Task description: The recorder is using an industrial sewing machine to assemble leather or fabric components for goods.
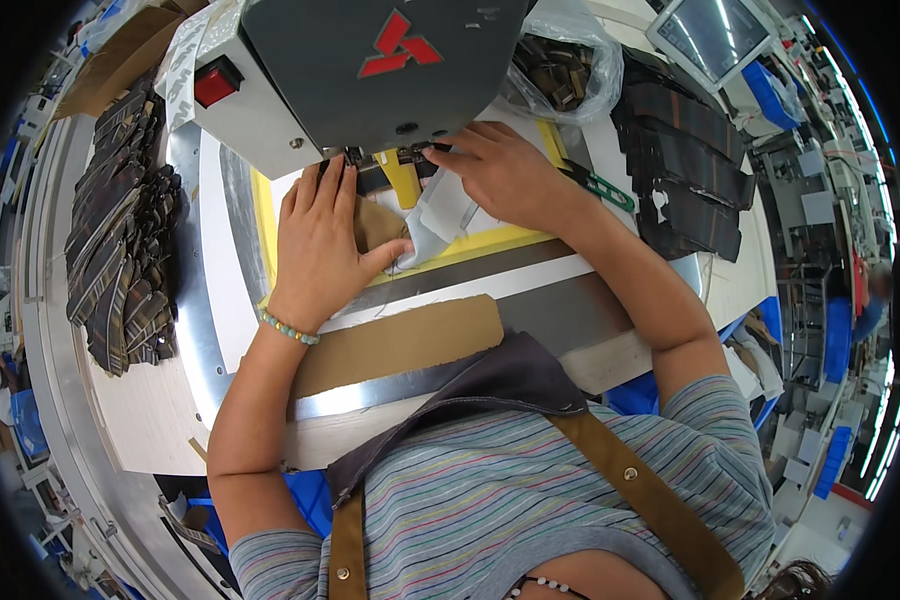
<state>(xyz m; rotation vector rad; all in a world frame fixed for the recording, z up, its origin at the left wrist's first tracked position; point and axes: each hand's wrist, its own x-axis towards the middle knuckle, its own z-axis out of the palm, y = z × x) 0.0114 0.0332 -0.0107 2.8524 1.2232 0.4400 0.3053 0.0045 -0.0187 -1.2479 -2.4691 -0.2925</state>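
Tight room between the edges

The left hand (322, 232) lies flat, thumb wide, at the left edge of a brown flat piece (378, 222), below the dark grey boxy machine head (370, 90). The right hand (515, 178) bends its fingers beside a folded pale grey sheet (444, 212); whether it grips, I cannot tell.

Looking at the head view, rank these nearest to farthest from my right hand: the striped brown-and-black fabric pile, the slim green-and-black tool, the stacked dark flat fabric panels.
1. Slim green-and-black tool: just right of your right hand.
2. Stacked dark flat fabric panels: farther right, past the tool.
3. Striped brown-and-black fabric pile: far left, beyond your left hand.
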